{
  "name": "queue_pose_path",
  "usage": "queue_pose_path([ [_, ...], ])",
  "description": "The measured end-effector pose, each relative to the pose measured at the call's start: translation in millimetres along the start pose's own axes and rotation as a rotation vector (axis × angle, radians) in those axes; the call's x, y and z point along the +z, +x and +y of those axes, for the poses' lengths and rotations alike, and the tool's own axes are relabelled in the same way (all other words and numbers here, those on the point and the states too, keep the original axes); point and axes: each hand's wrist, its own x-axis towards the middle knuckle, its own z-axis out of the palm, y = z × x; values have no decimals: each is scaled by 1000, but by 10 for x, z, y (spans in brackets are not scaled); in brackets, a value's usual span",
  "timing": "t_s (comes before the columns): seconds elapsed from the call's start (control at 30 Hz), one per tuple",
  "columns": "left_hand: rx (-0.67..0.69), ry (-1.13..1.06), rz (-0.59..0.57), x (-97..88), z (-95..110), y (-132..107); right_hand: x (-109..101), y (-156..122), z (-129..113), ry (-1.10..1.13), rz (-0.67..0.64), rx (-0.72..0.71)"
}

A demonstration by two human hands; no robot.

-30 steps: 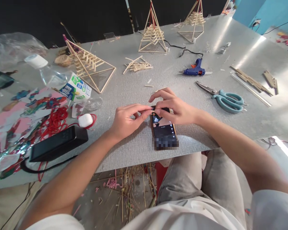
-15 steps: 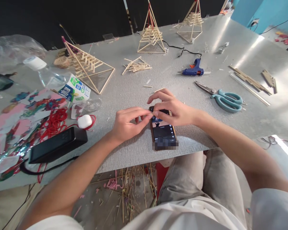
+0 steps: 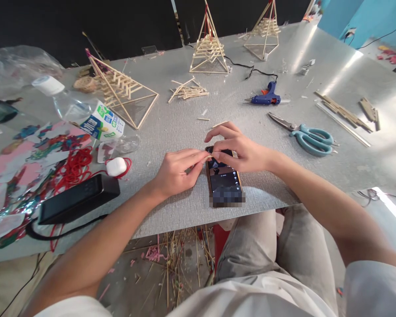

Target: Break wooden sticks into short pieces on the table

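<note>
My left hand (image 3: 181, 171) and my right hand (image 3: 242, 149) meet fingertip to fingertip over the top end of a phone (image 3: 223, 182). Both are closed in a pinch. A small pale piece seems to show between the fingertips, too hidden to name. The right hand's other fingers arch loosely above the pinch. Lying on the table below, the phone has its screen lit, and my fingers cover part of its upper end. Short thin sticks (image 3: 203, 119) lie just beyond my hands.
Stick pyramids (image 3: 208, 53) stand at the back, near a stick pile (image 3: 189, 90). Rightward lie a blue glue gun (image 3: 267, 94), scissors (image 3: 312, 138) and flat sticks (image 3: 343, 110). On the left are a plastic bottle (image 3: 75, 110), red cord (image 3: 74, 169), a white case (image 3: 116, 167) and a black device (image 3: 79, 198).
My left fingers have drawn closer together around the pinch. Both hands have shifted very slightly to the right and stay over the phone.
</note>
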Motion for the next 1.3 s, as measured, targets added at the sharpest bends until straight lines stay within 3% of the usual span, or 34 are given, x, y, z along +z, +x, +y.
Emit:
queue_pose_path([
  [0.43,23,-67,-23,-5,-23,1,-54,0,20,8,-20,21],
  [0.7,-63,-56,39,11,24,5,5,-2,5,9,-18,2],
  [1.3,-52,-47,-52,16,20,-15,-25,3,6,-25,-3,15],
])
